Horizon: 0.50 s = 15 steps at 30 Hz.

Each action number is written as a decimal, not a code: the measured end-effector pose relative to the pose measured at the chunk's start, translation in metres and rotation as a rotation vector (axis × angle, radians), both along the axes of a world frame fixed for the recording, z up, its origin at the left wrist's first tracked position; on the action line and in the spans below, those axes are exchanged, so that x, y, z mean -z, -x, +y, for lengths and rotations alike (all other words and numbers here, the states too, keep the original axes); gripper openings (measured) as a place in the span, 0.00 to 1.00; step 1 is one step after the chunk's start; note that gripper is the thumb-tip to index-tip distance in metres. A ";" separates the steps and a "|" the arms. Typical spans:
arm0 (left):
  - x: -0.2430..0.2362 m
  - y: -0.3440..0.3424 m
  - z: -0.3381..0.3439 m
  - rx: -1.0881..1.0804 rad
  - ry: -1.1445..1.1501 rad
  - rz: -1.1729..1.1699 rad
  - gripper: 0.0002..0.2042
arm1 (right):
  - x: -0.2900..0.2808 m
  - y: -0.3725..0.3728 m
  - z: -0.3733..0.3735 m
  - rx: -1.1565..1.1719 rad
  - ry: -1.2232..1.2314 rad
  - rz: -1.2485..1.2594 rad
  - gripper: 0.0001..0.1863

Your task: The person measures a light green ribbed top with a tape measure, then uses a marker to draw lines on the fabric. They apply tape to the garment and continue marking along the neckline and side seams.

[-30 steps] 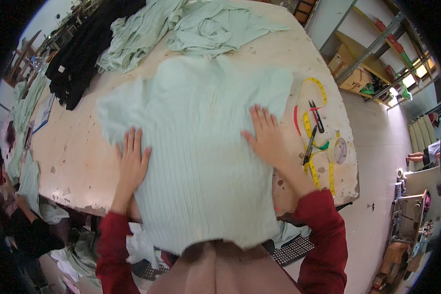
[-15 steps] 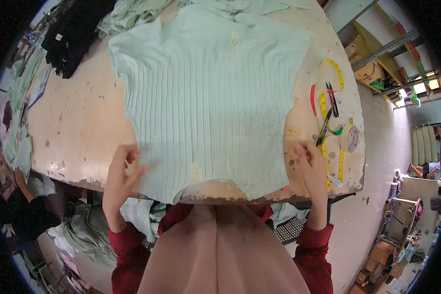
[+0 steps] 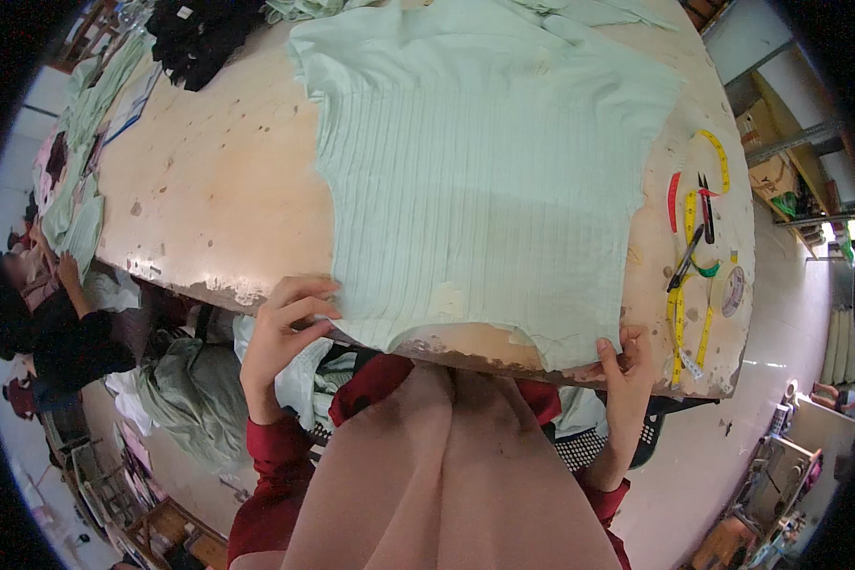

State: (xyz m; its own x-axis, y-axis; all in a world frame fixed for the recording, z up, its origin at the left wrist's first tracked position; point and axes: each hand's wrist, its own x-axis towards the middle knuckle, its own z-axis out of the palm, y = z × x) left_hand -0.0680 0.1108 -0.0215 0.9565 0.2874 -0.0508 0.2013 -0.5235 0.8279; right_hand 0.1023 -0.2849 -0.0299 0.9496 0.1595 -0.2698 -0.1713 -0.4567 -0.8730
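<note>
A pale mint pleated garment (image 3: 475,190) lies spread on the worn table (image 3: 209,171), its curved hem at the near edge, with a small cream patch (image 3: 449,299) just above the curve. My left hand (image 3: 287,331) is closed on the garment’s lower left corner, fingers bent over the edge. At the opposite lower corner, my right hand (image 3: 623,378) grips the fabric between thumb and bent fingers. To its right lie yellow measuring tapes (image 3: 676,332), dark slim tools (image 3: 684,261) and a tape roll (image 3: 732,292).
Black fabric (image 3: 195,38) and more mint cloth (image 3: 76,204) lie along the table’s back and left. A person in black (image 3: 81,337) handles cloth at the left. A shelving rack (image 3: 788,161) stands at the right; piled fabric (image 3: 190,399) is below the table.
My hands have moved from resting flat on the garment to its lower corners, now gripping them. The garment lies farther up the table, and the view has shifted.
</note>
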 end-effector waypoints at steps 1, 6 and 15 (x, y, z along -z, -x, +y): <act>-0.001 -0.002 0.000 0.087 -0.118 0.008 0.14 | 0.001 0.001 0.002 0.025 -0.056 -0.018 0.10; -0.016 -0.012 -0.004 0.130 -0.236 -0.112 0.15 | -0.015 0.010 0.021 0.130 -0.161 -0.035 0.17; -0.074 -0.158 -0.044 0.605 0.035 -0.436 0.08 | -0.073 -0.023 0.107 -0.071 -0.316 -0.422 0.19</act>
State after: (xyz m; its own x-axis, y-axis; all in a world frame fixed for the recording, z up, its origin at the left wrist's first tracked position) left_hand 0.0900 0.0666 0.0530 0.8827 -0.2902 0.3697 -0.4638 -0.4103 0.7852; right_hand 0.1257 -0.1782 0.0432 0.9492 0.2386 0.2053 0.2466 -0.1581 -0.9561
